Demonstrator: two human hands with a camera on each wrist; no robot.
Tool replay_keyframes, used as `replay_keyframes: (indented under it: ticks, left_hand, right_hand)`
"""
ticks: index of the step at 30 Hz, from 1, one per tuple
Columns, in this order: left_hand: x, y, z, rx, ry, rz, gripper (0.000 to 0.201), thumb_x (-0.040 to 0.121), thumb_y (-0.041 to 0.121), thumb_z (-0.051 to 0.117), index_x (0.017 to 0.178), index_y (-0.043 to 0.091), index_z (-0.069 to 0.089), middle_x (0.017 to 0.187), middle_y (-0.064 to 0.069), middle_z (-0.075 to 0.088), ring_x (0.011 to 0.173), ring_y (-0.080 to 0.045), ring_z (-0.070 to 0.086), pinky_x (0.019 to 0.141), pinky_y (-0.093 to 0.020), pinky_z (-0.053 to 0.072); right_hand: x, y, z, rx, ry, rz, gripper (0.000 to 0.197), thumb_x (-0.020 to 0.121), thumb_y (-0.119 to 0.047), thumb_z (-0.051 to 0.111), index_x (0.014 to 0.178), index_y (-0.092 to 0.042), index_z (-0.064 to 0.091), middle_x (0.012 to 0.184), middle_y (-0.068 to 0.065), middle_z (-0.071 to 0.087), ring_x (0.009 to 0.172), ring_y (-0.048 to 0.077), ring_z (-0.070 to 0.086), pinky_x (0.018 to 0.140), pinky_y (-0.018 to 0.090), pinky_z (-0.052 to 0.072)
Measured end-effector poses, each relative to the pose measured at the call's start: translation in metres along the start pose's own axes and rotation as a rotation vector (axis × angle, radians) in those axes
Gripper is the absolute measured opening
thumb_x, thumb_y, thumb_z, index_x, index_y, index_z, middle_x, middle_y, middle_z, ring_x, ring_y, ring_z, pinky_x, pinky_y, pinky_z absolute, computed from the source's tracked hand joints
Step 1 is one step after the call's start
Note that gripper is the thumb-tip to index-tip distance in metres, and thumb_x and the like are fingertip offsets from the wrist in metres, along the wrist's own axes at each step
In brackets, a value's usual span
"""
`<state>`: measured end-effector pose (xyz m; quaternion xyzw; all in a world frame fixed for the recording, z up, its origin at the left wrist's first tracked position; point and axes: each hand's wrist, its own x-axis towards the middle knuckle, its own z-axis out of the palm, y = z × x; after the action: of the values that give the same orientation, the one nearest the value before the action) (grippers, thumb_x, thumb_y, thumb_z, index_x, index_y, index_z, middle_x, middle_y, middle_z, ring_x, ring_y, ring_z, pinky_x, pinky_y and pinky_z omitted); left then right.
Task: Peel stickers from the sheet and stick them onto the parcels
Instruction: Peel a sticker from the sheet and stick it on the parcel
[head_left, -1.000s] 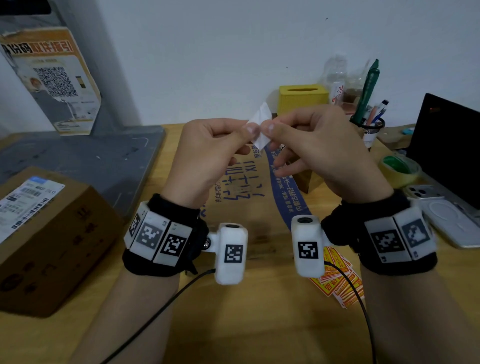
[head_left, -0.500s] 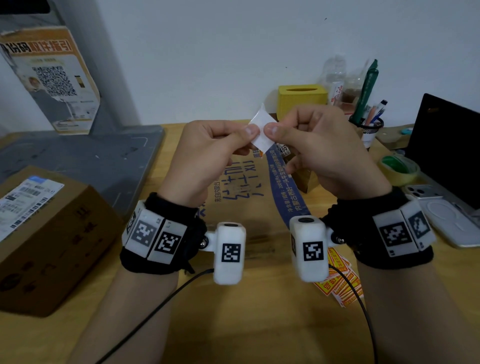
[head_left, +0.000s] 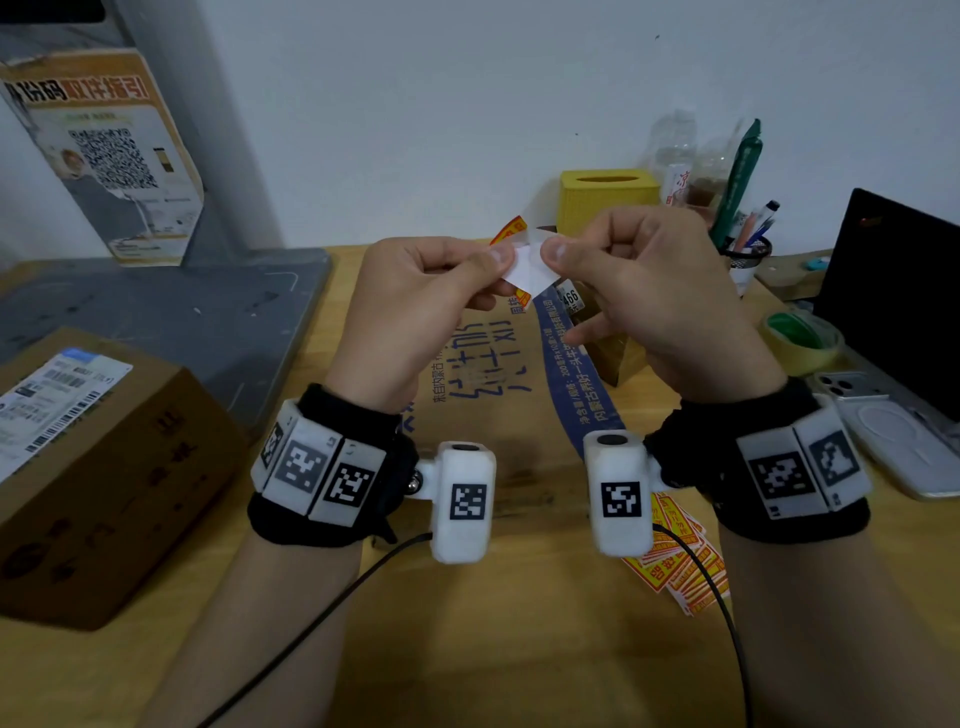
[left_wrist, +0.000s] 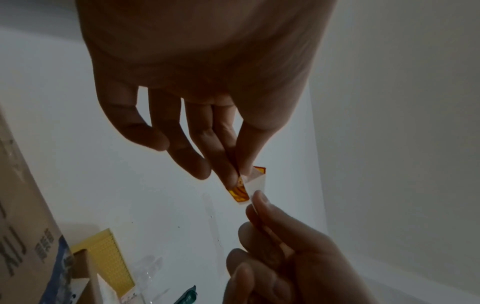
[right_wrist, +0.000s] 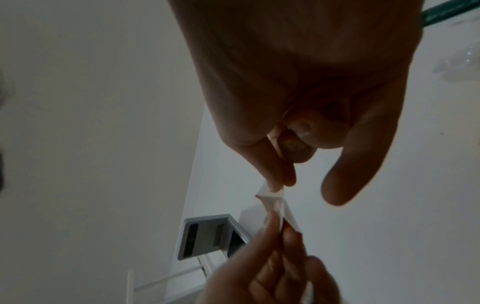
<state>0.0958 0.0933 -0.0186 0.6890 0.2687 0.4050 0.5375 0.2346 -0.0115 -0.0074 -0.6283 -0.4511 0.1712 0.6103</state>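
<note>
Head view: left hand (head_left: 415, 306) pinches the yellow sticker (head_left: 510, 230), right hand (head_left: 649, 291) pinches its white backing (head_left: 527, 270), both raised above the flat parcel (head_left: 498, 395); another parcel (head_left: 104, 467) at 9 o'clock.

- My left hand (head_left: 415, 306) has peeled the yellow sticker (head_left: 510, 230) partly off its white backing (head_left: 527, 270).
- My right hand (head_left: 649, 291) now pinches the backing alone.

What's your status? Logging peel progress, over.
Left hand pinches yellow sticker; right hand pinches white backing. Sticker partly peeled, both held above flat parcel. Nothing in the way.
</note>
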Motion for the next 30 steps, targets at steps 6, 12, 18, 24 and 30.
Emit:
replay_keyframes:
  ticks: [6,12,18,24,30]
  left_hand:
    - [0.0003,0.0001,0.0002,0.099,0.011,0.101,0.007,0.084,0.023,0.078,0.08,0.017,0.078,0.08,-0.011,0.076,0.068,-0.012,0.065,0.057,-0.015,0.046]
    - [-0.0023,0.0001,0.0052,0.11,-0.01,0.088,0.007,0.084,0.023,0.077,0.087,0.018,0.08,0.08,-0.002,0.078,0.07,-0.006,0.067,0.059,-0.014,0.047]
    - [-0.0005,0.0008,0.0022,0.073,0.021,0.048,0.004,0.084,0.018,0.076,0.085,0.016,0.08,0.089,-0.005,0.079,0.067,-0.004,0.065,0.057,-0.014,0.047]
    - [-0.0014,0.0022,0.0027,0.02,0.019,0.039,0.004,0.084,0.012,0.075,0.083,0.012,0.08,0.085,-0.003,0.079,0.063,-0.007,0.065,0.055,-0.015,0.046]
    - [-0.0016,0.0027,0.004,-0.012,0.034,0.016,0.005,0.084,0.012,0.075,0.085,0.013,0.08,0.073,0.004,0.076,0.061,-0.007,0.065,0.054,-0.016,0.046]
  right_hand:
    - [-0.0013,0.0003,0.0,-0.128,-0.033,0.018,0.018,0.092,-0.024,0.074,0.086,-0.007,0.072,0.058,-0.002,0.06,0.044,0.003,0.053,0.048,0.038,0.061]
    - [-0.0021,-0.0019,0.0011,-0.126,0.006,-0.036,0.01,0.092,-0.017,0.075,0.084,-0.01,0.075,0.055,-0.013,0.062,0.042,0.0,0.056,0.047,0.034,0.061]
    - [-0.0003,0.0,0.0006,-0.073,-0.044,0.007,0.011,0.092,-0.017,0.075,0.087,-0.007,0.076,0.044,-0.011,0.055,0.043,0.009,0.049,0.053,0.043,0.063]
    - [-0.0006,-0.0008,0.0013,0.001,-0.026,0.034,0.015,0.093,-0.013,0.073,0.084,-0.002,0.072,0.045,-0.012,0.057,0.042,0.002,0.053,0.049,0.033,0.061]
    - [-0.0006,-0.0036,0.0028,0.084,-0.033,0.071,0.017,0.095,-0.01,0.07,0.08,-0.003,0.067,0.044,-0.009,0.059,0.037,0.005,0.053,0.05,0.033,0.062]
